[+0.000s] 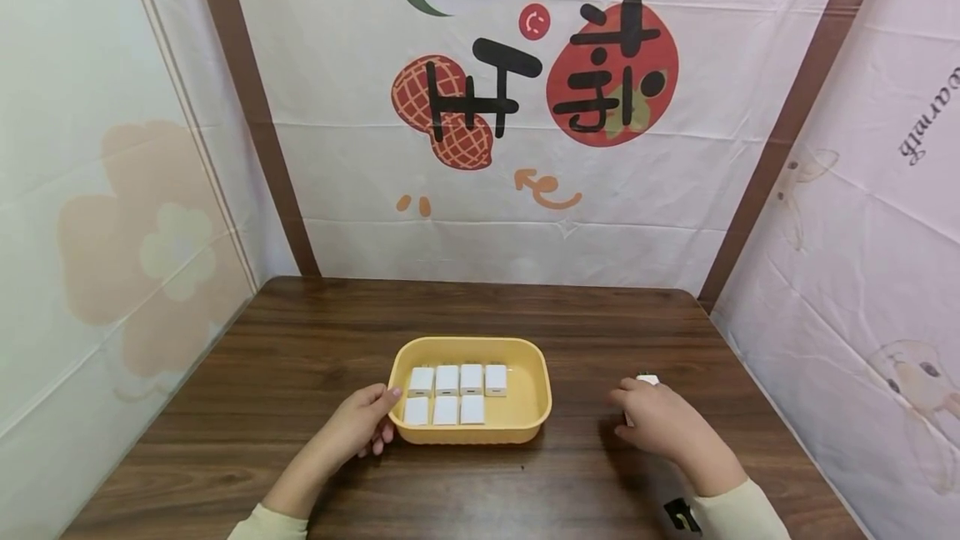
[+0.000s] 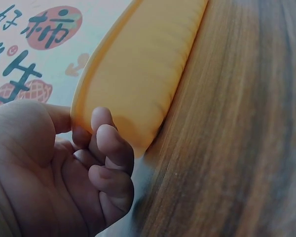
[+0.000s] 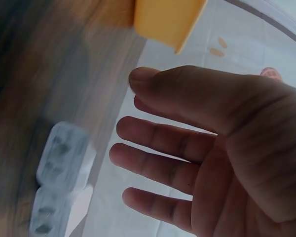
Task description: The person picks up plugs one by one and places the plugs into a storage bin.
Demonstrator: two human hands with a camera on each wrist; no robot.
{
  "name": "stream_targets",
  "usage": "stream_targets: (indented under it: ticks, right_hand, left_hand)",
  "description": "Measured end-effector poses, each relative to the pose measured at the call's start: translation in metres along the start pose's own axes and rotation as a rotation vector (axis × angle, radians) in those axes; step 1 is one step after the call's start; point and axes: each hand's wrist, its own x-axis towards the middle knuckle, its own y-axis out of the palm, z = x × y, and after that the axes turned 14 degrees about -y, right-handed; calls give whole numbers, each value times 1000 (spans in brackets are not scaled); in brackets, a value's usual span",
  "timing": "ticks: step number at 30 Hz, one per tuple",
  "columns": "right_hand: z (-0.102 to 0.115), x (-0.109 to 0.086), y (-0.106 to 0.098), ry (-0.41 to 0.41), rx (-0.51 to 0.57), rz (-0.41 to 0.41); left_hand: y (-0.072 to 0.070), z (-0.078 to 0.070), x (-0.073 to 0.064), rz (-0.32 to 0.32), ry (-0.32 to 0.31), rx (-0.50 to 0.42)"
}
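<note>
A yellow plastic tray (image 1: 471, 434) stands mid-table with several white charger plugs (image 1: 472, 409) laid in two rows inside, its right part bare. My left hand (image 1: 352, 425) pinches the tray's left end, thumb on the rim and fingers against the outer wall (image 2: 133, 64). To the right of the tray, my right hand (image 1: 663, 423) hovers over a white plug (image 1: 648, 378), which it partly covers. In the right wrist view its fingers are extended and hold nothing. Two white plugs (image 3: 64, 155) lie side by side on the table, apart from the fingertips.
The dark wood-grain table (image 1: 322, 340) is bordered by printed cloth walls (image 1: 480, 240) at the back and both sides. A small black item (image 1: 682, 515) with yellowish marks shows beside the right sleeve (image 1: 738, 515).
</note>
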Motion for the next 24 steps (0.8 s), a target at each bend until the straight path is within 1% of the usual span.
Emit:
stream_targets:
  ticks: [6,10,14,19,21,24]
  right_hand:
    - [-7,-8,4,94,61,74]
    - [-10,-10,6,142,76,102]
    - [-11,-10,7,157,63,102]
    - [-12,-10,10,155,18,78]
    - [-13,-10,11,151,5,67]
    - [-14,-10,12,145,5,62]
  left_hand:
    - [-1,1,1,11,5,5]
    - [-1,1,1,21,1,1]
    - [-1,1,1,26,1,-7]
    - [-1,2,3,27,-12,-10]
    - [0,2,3,27,-5,-9]
    - [0,0,2,22,-5,-5]
